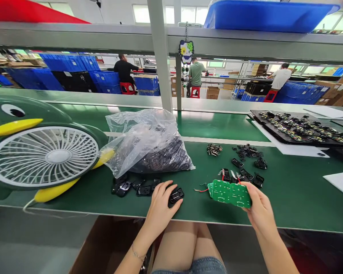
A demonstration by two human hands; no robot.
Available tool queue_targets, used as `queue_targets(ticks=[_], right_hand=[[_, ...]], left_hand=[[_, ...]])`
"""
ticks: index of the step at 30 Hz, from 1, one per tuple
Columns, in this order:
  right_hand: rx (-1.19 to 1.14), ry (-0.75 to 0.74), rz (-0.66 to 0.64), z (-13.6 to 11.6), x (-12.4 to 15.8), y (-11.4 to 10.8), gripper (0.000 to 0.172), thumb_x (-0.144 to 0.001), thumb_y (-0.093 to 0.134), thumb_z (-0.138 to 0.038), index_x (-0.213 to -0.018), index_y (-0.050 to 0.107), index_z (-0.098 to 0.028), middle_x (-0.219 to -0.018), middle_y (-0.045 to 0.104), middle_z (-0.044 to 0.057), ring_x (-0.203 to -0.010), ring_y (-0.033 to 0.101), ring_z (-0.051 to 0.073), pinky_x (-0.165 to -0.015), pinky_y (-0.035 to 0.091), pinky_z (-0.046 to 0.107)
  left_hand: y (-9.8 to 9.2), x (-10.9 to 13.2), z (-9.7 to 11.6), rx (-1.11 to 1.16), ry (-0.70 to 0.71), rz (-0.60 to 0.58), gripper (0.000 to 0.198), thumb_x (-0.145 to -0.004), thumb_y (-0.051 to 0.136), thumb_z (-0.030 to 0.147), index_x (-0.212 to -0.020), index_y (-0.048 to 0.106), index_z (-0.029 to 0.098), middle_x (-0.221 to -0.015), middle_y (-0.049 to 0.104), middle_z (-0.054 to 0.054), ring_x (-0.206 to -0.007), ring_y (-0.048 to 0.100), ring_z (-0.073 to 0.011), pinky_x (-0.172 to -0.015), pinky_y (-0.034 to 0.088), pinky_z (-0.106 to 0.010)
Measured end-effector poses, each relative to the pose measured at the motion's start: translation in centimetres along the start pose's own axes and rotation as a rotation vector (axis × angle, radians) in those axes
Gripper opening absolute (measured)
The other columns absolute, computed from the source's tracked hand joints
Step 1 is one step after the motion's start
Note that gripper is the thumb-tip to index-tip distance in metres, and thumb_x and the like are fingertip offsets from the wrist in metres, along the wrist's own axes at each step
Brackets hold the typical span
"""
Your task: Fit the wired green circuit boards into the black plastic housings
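My left hand [161, 201] rests near the front edge of the green table, its fingers closed on a small black plastic part [176, 195]. More such black parts [134, 187] lie in a row just left of it. My right hand [258, 207] grips a green circuit board [229, 193] by its right end, holding it flat just above the table. Red and black wires [200, 189] trail from the board's left side. Behind the board lie a few loose black parts [247, 174].
A clear plastic bag [148, 142] full of black parts sits behind my left hand. A green fan with a white grille [42, 156] stands at left. A black tray of components [300, 127] lies far right, with white sheets [341, 182]. Other people work in the background.
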State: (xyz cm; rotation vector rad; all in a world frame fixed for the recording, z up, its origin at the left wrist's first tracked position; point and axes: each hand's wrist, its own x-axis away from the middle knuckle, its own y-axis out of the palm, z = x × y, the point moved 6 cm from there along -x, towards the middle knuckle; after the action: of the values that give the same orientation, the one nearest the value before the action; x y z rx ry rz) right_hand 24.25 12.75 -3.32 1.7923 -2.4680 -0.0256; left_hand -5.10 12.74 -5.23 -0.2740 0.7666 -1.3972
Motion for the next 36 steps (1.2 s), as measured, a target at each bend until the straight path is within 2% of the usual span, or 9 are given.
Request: queue_targets(ticks=[3, 6, 8, 11, 15, 17, 22, 28, 36], right_hand=[[0.035, 0.040, -0.126, 0.3, 0.8, 2.6, 0.049, -0.073, 0.057, -0.065, -0.083, 0.068, -0.017, -0.061, 0.056, 0.000, -0.045, 0.046, 0.011, -0.036, 0.036, 0.019], [0.068, 0.053, -0.242, 0.3, 2.1, 5.1, 0.047, -0.079, 0.052, -0.064, -0.085, 0.066, -0.019, -0.062, 0.053, -0.001, -0.047, 0.045, 0.011, -0.039, 0.036, 0.019], [0.116, 0.064, -0.343, 0.5, 3.1, 6.5, 0.048, -0.083, 0.047, -0.064, -0.087, 0.065, -0.020, -0.061, 0.051, -0.002, -0.046, 0.042, 0.010, -0.039, 0.034, 0.018], [0.226, 0.002, -0.500, 0.8, 4.3, 7.6, 0.042, -0.085, 0.048, -0.059, -0.098, 0.062, -0.021, -0.070, 0.056, -0.001, -0.052, 0.048, 0.011, -0.045, 0.039, 0.019], [0.394, -0.078, -0.612, 1.7, 5.7, 7.9, 0.034, -0.084, 0.058, -0.041, -0.112, 0.059, -0.022, -0.093, 0.067, 0.003, -0.083, 0.062, 0.017, -0.072, 0.051, 0.025], [0.430, -0.055, -0.620, 2.4, 6.1, 7.9, 0.029, -0.086, 0.056, -0.039, -0.108, 0.061, -0.020, -0.092, 0.069, 0.004, -0.086, 0.064, 0.019, -0.074, 0.052, 0.027], [0.471, -0.090, -0.547, 2.5, 6.6, 8.4, 0.024, -0.087, 0.054, -0.039, -0.093, 0.065, -0.018, -0.086, 0.071, 0.003, -0.076, 0.066, 0.018, -0.066, 0.053, 0.025], [0.508, -0.195, -0.443, 2.3, 6.8, 8.5, 0.022, -0.086, 0.055, -0.036, -0.093, 0.066, -0.018, -0.089, 0.073, 0.005, -0.078, 0.068, 0.019, -0.068, 0.053, 0.024], [0.612, -0.361, -0.303, 2.0, 7.0, 9.3, 0.027, -0.089, 0.049, -0.036, -0.096, 0.065, -0.016, -0.086, 0.073, 0.008, -0.069, 0.069, 0.019, -0.059, 0.055, 0.025]], left_hand=[[-0.9, 0.4, 1.4, 0.185, -0.114, -0.014, 0.034, -0.082, 0.060, 0.037, -0.112, 0.063, 0.023, -0.125, 0.057, -0.010, -0.119, 0.049, -0.0307, -0.103, 0.039, -0.050], [-0.1, 1.0, 3.9, 0.646, -0.290, -0.219, 0.039, -0.084, 0.057, 0.045, -0.111, 0.063, 0.018, -0.109, 0.065, -0.011, -0.096, 0.063, -0.0253, -0.087, 0.052, -0.039], [0.8, 1.6, 5.4, 0.861, -0.378, -0.318, 0.041, -0.079, 0.063, 0.046, -0.104, 0.064, 0.014, -0.095, 0.069, -0.010, -0.080, 0.066, -0.0223, -0.071, 0.056, -0.033], [1.8, 2.5, 5.6, 0.947, -0.466, -0.275, 0.034, -0.074, 0.070, 0.042, -0.091, 0.065, 0.013, -0.086, 0.071, -0.008, -0.077, 0.066, -0.0213, -0.065, 0.058, -0.030], [2.9, 4.1, 4.1, 0.952, -0.539, -0.197, 0.032, -0.070, 0.074, 0.038, -0.090, 0.065, 0.014, -0.087, 0.072, -0.008, -0.083, 0.068, -0.0234, -0.074, 0.059, -0.034], [3.4, 4.8, 3.5, 0.944, -0.569, -0.175, 0.034, -0.067, 0.075, 0.036, -0.091, 0.065, 0.014, -0.090, 0.073, -0.009, -0.083, 0.069, -0.0242, -0.073, 0.060, -0.035], [3.5, 5.5, 2.9, 0.873, -0.563, -0.067, 0.031, -0.069, 0.073, 0.034, -0.091, 0.067, 0.013, -0.090, 0.073, -0.009, -0.081, 0.070, -0.0249, -0.069, 0.061, -0.032], [3.3, 5.7, 2.3, 0.811, -0.553, 0.040, 0.031, -0.068, 0.074, 0.035, -0.090, 0.070, 0.013, -0.089, 0.075, -0.010, -0.082, 0.071, -0.0270, -0.073, 0.061, -0.033], [3.1, 5.9, 1.8, 0.765, -0.555, 0.143, 0.029, -0.069, 0.073, 0.035, -0.090, 0.072, 0.014, -0.090, 0.076, -0.010, -0.082, 0.072, -0.0272, -0.072, 0.062, -0.033]])
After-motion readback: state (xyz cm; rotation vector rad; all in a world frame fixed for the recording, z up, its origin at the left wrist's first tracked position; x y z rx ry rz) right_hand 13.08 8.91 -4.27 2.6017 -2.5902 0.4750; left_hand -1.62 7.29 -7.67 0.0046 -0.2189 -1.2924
